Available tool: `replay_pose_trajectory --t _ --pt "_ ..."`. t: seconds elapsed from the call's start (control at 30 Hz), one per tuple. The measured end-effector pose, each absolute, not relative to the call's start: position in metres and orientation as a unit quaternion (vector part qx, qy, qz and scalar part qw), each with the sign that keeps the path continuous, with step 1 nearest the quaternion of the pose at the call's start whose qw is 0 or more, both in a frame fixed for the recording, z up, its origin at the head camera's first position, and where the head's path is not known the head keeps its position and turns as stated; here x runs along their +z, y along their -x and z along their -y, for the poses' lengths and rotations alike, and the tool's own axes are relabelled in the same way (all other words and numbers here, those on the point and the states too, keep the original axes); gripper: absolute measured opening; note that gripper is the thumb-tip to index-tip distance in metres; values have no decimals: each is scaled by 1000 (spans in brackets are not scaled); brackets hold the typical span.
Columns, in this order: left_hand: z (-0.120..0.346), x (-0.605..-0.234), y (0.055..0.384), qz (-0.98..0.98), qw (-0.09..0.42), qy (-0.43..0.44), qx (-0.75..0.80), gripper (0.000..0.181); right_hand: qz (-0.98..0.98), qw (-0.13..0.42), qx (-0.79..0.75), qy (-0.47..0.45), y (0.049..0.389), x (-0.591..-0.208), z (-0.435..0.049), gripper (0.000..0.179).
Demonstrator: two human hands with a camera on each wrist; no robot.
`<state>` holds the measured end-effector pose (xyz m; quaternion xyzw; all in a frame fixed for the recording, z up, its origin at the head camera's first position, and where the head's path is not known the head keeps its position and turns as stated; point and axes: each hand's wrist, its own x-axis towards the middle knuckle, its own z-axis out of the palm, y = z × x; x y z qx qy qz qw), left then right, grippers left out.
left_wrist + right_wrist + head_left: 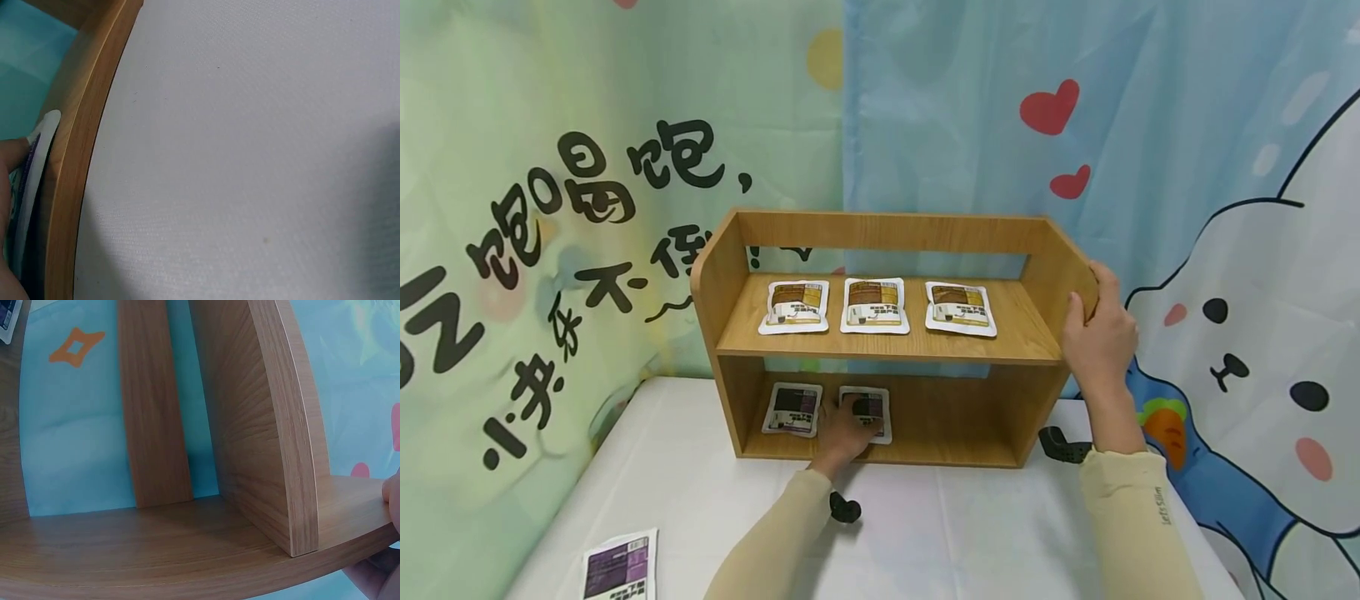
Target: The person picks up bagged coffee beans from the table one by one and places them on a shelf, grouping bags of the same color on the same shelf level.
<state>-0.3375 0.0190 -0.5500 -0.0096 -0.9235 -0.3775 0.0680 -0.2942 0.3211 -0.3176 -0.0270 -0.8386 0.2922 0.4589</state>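
Note:
A two-tier wooden shelf [887,360] stands on the white table. On its lower tier, my left hand [841,435] holds a white pouch with a dark purple label [880,406], fingers and thumb across its face. The edge of this pouch [39,159] shows beside the thumb in the left wrist view. Just left of it lies a similar purple-labelled pouch [793,410]. My right hand [1101,333] grips the shelf's right side panel [1071,287], thumb in front. In the right wrist view, part of that hand [392,500] shows at the panel's edge.
On the upper tier lie three white pouches with brown-yellow labels: a left one [795,307], a middle one [875,306] and a right one [961,309]. Another purple-labelled pouch [621,568] lies at the table's front left. Printed curtains [940,108] hang behind the shelf.

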Motion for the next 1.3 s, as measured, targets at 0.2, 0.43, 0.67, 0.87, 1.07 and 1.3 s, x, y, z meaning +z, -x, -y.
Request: replay_pose_trajectory --t 0.2,0.43,0.67,0.87,1.07,1.3 --pt "-17 -550 333 930 55 17 -362 70 837 468 284 22 294 -318 -320 42" --pt "-16 -546 330 920 58 29 -387 71 838 467 282 25 294 -317 -319 42" --pt "-11 -540 321 910 84 60 -402 65 835 472 281 29 295 -319 -320 42" --pt "7 -531 310 920 101 108 -362 57 835 473 280 26 296 -320 -321 42" --pt "45 -513 286 920 78 133 -359 51 835 470 286 26 297 -316 -318 42" --pt "96 -505 256 922 83 145 -349 46 836 463 294 31 295 -317 -317 43"
